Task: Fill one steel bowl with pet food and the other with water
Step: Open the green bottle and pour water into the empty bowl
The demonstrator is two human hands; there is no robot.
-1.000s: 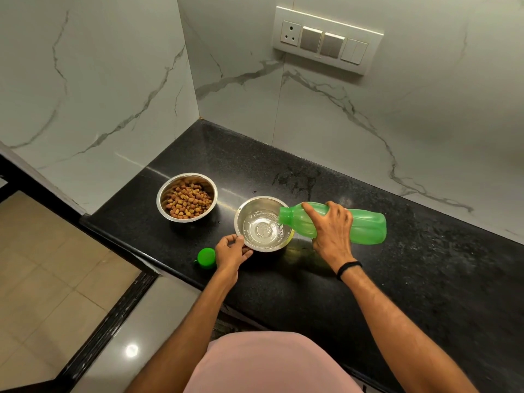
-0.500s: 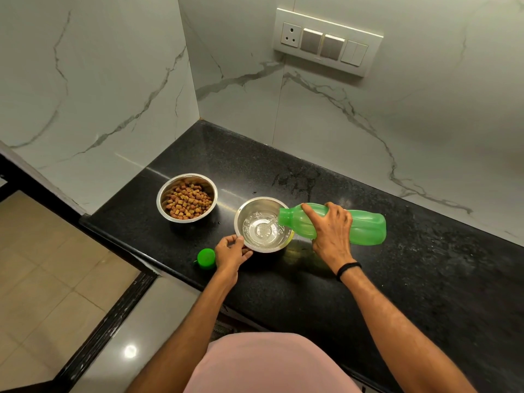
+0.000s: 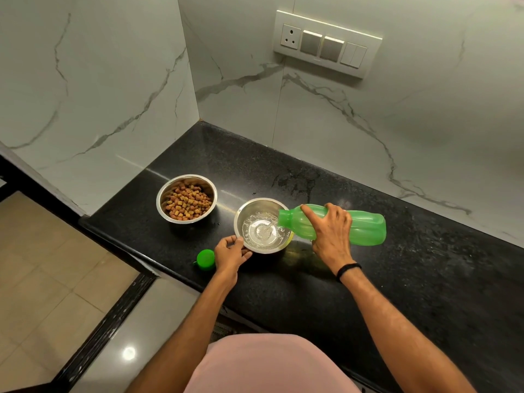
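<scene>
Two steel bowls stand on the black counter (image 3: 425,279). The left bowl (image 3: 163,207) holds brown pet food. The right bowl (image 3: 241,214) has clear water in its bottom. My right hand (image 3: 330,232) grips a green plastic bottle (image 3: 365,228), tipped on its side with its open mouth over the right bowl's rim; a thin stream of water runs out. My left hand (image 3: 229,252) holds the near left rim of that bowl. The bottle's green cap (image 3: 205,259) lies on the counter just left of my left hand.
White marble walls meet in a corner behind the bowls. A switch panel (image 3: 326,43) sits on the back wall. The counter's front edge runs just below the cap, with tiled floor (image 3: 42,279) beyond it to the left.
Almost nothing has moved. Both hands and the bottle hold their place while water keeps running into the right bowl.
</scene>
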